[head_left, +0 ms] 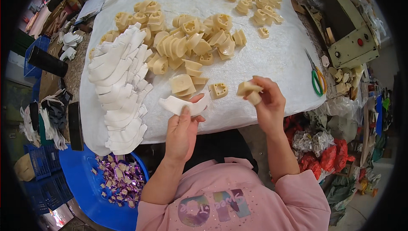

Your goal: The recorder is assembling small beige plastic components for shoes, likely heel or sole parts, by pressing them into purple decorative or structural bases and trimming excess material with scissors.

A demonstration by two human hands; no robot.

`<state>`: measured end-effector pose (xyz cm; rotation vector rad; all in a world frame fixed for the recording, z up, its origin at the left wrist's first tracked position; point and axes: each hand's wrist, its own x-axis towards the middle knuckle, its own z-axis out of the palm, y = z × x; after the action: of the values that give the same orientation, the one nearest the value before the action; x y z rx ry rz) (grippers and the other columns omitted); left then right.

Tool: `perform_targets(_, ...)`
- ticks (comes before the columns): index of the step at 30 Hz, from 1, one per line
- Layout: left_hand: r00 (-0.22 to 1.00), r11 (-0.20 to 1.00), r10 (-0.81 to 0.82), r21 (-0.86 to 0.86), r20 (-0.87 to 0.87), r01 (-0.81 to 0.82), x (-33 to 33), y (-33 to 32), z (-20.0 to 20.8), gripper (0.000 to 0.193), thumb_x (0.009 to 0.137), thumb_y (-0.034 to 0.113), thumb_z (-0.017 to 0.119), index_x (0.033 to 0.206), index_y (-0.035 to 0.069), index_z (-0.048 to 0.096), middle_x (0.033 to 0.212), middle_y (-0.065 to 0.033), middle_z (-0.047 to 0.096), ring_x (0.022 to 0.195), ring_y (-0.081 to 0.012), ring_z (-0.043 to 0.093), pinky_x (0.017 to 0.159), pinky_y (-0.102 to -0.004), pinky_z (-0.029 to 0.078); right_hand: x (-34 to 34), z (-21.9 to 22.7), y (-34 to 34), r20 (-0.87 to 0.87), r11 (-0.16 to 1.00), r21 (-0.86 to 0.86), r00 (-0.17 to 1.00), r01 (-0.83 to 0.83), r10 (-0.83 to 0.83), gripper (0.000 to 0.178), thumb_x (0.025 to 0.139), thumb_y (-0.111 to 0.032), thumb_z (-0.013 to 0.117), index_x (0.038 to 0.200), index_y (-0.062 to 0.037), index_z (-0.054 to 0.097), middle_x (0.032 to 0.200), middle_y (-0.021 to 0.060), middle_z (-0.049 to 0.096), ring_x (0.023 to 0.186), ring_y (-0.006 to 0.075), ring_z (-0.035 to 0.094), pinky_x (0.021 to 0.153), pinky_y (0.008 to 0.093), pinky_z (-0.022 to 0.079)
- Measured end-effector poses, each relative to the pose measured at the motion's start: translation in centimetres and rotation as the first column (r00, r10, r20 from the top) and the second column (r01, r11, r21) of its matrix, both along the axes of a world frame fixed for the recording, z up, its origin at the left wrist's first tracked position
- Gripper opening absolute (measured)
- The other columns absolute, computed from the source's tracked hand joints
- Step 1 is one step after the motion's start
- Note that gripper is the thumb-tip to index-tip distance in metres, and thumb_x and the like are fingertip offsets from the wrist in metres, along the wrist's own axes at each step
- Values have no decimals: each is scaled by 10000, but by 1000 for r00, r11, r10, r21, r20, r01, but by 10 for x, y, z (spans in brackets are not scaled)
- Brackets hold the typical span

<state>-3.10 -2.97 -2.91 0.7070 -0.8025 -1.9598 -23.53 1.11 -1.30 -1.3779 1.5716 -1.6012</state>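
Near the table's front edge, my left hand (180, 131) pinches a curved white cover piece (182, 105), thumb on top and fingers beneath. To its right, my right hand (271, 103) grips a beige plastic shoe heel (248, 91) between thumb and fingers, raised over the cloth. A single beige heel (218, 90) with a hollowed, holed face lies between the hands. Just beyond my left hand are a few stacked heels (182, 84). A tall overlapping pile of white cover pieces (121, 86) spreads to the left, against a large heap of beige heels (182, 40).
White woven sheeting (280, 69) covers the table. Green-and-orange-handled scissors (316, 78) lie at its right edge, near a machine box with a red button (355, 46). More heels (263, 8) sit far right. A blue tub (80, 180) of purple shiny scraps stands lower left.
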Motion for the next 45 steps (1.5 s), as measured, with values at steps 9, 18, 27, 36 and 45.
perform_targets(9, 979, 994, 111, 21, -173, -109, 9, 25, 17, 330, 996, 168, 395, 1190, -73, 510, 1171, -135, 562, 1062, -158, 547, 904, -297, 452, 75, 6, -4, -216, 883, -360, 947, -302, 236, 438, 721, 143, 603, 1111, -44, 538, 1058, 160, 593, 918, 300, 591, 769, 359, 501)
perform_targets(18, 972, 983, 175, -31, -157, -182, 20, 33, 22, 301, 993, 153, 400, 1104, -91, 537, 1097, -140, 593, 1005, -162, 591, 882, -285, 487, 82, 2, -9, -336, 823, -471, 927, -316, 164, 441, 686, 153, 608, 1080, -43, 571, 1045, 137, 598, 901, 298, 561, 741, 356, 523)
perform_targets(27, 976, 972, 180, -172, 125, -158, 15, 40, 31, 375, 997, 185, 376, 1188, -119, 485, 1171, -186, 562, 1069, -206, 570, 920, -330, 457, 80, -7, -10, -345, 830, -486, 933, -273, 105, 428, 667, 121, 629, 1055, -49, 574, 1017, 116, 613, 875, 286, 551, 727, 357, 476)
perform_targets(36, 868, 877, 294, -475, 399, -79, 33, 26, 31, 382, 987, 173, 375, 1192, -130, 484, 1176, -198, 557, 1051, -204, 572, 896, -299, 458, 75, -2, -12, -471, 860, -454, 882, -234, -8, 394, 653, 2, 645, 1021, -126, 591, 947, 12, 639, 826, 210, 507, 771, 392, 300)
perform_targets(45, 743, 825, 412, -562, 528, -58, 32, 25, 33, 231, 933, 107, 526, 1005, -85, 633, 840, -72, 646, 738, -91, 563, 678, -217, 449, 71, 28, -5, -811, 965, -117, 584, -233, 43, 249, 601, -89, 629, 848, -125, 620, 804, -11, 532, 824, 204, 492, 788, 467, 242)
